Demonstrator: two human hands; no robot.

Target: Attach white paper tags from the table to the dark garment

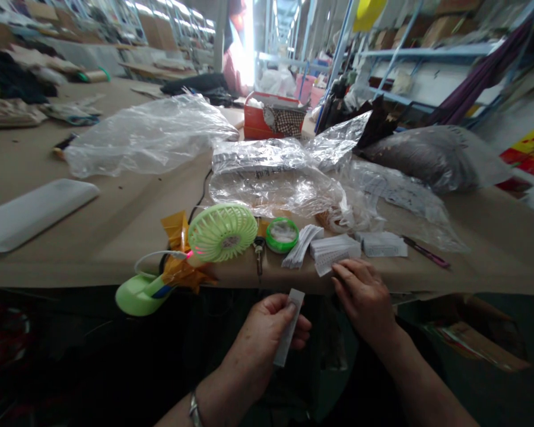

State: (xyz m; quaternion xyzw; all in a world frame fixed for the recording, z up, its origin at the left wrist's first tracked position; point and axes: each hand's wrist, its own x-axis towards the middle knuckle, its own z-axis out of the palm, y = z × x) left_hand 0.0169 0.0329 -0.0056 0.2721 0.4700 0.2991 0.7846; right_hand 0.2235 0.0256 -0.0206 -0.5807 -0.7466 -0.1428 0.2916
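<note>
A narrow white paper strip (288,332) is pinched between the thumb and fingers of my left hand (267,332), just below the table's front edge. My right hand (365,296) reaches to the table, its fingertips at the lower edge of a stack of printed white slips (335,250). Whether those fingertips grip a slip is too small to tell. Left of that stack lies a fanned pile of white slips (301,244); to its right sits another stack (383,244). A round green container (282,235) with pale contents stands beside the fanned pile.
A green fan (223,232) is taped at the table's (133,237) front edge. Clear plastic bags (276,178) lie behind the slips, with a red box (267,118) farther back. A pink-handled tool (427,254) rests at the right, a long white object (38,213) at the left.
</note>
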